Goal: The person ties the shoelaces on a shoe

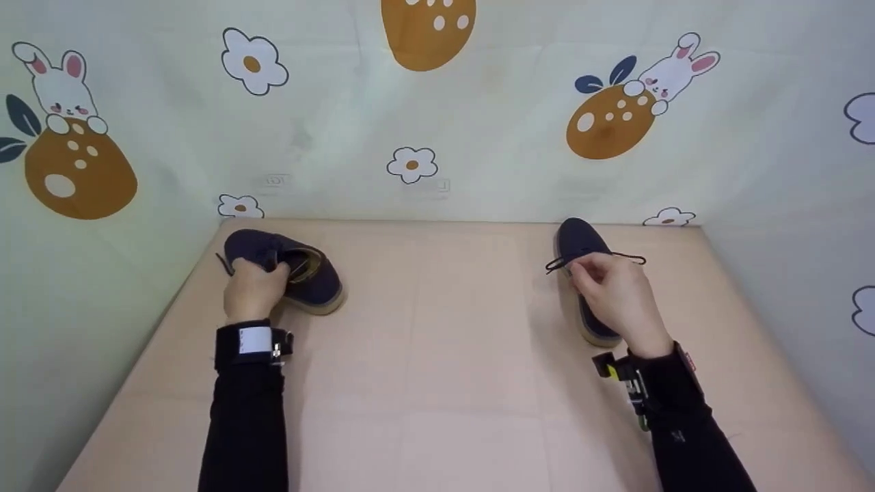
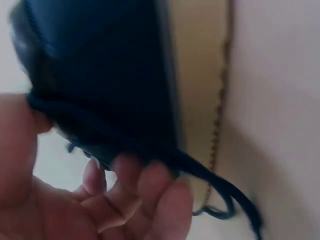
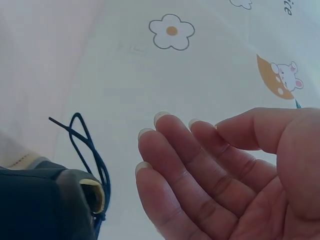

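A navy lace-up shoe [image 1: 314, 277] with a tan sole sits at the back left. My left hand [image 1: 251, 290] grips it at the lacing. In the left wrist view the thumb is by the shoe's opening, the curled fingers [image 2: 172, 205] are at its side, and a dark lace [image 2: 200, 170] trails past them. A matching shoe [image 1: 580, 239] stands at the back right, its lace [image 1: 629, 257] looped out to both sides. Above that shoe hovers my right hand [image 1: 618, 294], thumb and index tips together, other fingers loosely bent; nothing shows between them.
A pale beige cloth [image 1: 437, 342] covers the surface. Behind it hangs a light green curtain [image 1: 328, 123] printed with rabbits, flowers and orange fruit; similar fabric walls rise at left and right. Both shoes lie near the back edge.
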`<state>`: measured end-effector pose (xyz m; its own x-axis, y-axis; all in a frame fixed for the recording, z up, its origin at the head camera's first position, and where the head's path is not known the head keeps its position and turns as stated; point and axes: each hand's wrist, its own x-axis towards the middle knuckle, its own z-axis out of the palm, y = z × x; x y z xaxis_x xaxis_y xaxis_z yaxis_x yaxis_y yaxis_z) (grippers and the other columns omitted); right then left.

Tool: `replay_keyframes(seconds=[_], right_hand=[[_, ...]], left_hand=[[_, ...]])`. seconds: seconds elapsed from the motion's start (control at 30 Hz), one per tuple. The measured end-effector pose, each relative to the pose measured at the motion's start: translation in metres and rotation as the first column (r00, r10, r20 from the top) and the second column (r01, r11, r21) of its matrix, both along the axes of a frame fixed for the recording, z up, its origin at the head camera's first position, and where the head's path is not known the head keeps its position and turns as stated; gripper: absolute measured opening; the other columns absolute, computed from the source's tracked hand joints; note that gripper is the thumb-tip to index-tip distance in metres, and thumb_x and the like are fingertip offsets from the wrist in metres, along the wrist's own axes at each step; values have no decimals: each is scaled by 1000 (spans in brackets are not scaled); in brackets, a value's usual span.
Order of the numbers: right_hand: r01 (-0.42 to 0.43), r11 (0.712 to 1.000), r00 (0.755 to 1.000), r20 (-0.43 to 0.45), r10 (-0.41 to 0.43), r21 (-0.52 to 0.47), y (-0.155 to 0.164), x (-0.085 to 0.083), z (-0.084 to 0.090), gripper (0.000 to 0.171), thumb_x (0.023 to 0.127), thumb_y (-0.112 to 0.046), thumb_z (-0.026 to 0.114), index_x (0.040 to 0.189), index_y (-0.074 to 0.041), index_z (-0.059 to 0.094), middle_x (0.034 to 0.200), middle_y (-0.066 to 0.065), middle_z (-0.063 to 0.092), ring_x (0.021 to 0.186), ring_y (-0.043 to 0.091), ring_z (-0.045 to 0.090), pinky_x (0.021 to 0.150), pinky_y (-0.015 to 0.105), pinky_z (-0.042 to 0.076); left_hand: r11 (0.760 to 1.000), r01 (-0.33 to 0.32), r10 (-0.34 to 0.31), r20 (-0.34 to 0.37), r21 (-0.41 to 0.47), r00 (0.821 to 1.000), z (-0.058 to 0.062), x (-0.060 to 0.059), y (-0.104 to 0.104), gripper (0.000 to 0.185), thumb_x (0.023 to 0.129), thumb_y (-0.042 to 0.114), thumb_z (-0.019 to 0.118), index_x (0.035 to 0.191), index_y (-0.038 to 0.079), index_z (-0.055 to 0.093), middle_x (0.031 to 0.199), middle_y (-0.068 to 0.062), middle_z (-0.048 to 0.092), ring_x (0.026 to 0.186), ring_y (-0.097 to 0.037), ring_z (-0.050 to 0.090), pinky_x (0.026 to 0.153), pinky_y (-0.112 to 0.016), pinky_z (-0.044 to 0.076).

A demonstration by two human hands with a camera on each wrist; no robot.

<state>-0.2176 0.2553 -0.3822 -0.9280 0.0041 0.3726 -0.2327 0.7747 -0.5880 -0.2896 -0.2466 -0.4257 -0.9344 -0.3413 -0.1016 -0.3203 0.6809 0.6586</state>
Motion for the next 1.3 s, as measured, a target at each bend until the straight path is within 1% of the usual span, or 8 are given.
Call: replay_keyframes(seconds=[0.1,0.27,0.47,0.63,0.83,0.93,1.07,1.3], right_hand=[[-9,1000,1000,-3,9,19,-3,-3,-6,16,96,-12,63,90,-5,76,75,0,70,68,17,62,63,32,47],[-60,998,998,25,60,13,-11,-7,-15,16,96,-13,62,88,-9,75,73,-4,69,65,14,62,62,30,47],[-104,994,991,82,105,-15,-19,-5,-20,14,97,-15,63,94,-11,76,72,-7,69,66,9,66,62,29,49],[-124,991,987,100,128,-40,-23,-3,-20,13,96,-16,63,94,-12,76,72,-7,70,67,9,66,63,28,50],[-168,982,977,118,177,-83,-31,2,-18,14,97,-15,63,95,-11,76,74,-5,71,70,12,68,65,26,51],[-191,977,971,125,202,-98,-35,5,-16,15,98,-18,63,97,-11,76,75,-5,71,71,11,68,67,28,52],[-227,968,963,123,239,-109,-40,9,-14,17,99,-20,63,100,-9,75,76,-5,72,72,10,68,69,29,53],[-302,952,939,153,307,-60,-44,12,-14,17,98,-21,64,99,-9,76,77,-5,71,70,9,66,64,28,52]], left_hand=[[999,12,-12,14,-38,1000,-2,0,-4,78,97,42,46,141,-19,29,130,-39,49,113,-49,54,90,-55,45],[991,45,-52,-56,-125,997,-2,0,-6,53,98,34,43,112,-14,59,103,-31,62,85,-41,59,68,-47,45],[981,87,-110,-133,-171,985,-2,-1,0,48,99,26,40,116,-16,58,107,-35,62,89,-45,60,75,-55,46],[969,196,-221,-167,-153,961,12,2,18,43,100,24,40,108,-12,60,101,-29,63,87,-40,59,75,-52,46],[935,340,-353,-196,-99,915,32,10,73,27,100,24,44,91,3,57,83,-14,62,72,-29,59,64,-39,48],[912,399,-410,-243,-93,879,34,18,109,21,98,22,47,84,7,54,73,-8,57,64,-24,57,58,-36,47],[869,477,-494,-294,-132,818,28,31,155,20,96,20,51,79,10,52,68,-4,53,59,-22,53,55,-36,44],[773,595,-634,-268,-219,725,8,55,212,17,95,21,53,80,13,54,67,0,54,59,-19,53,55,-36,44]])
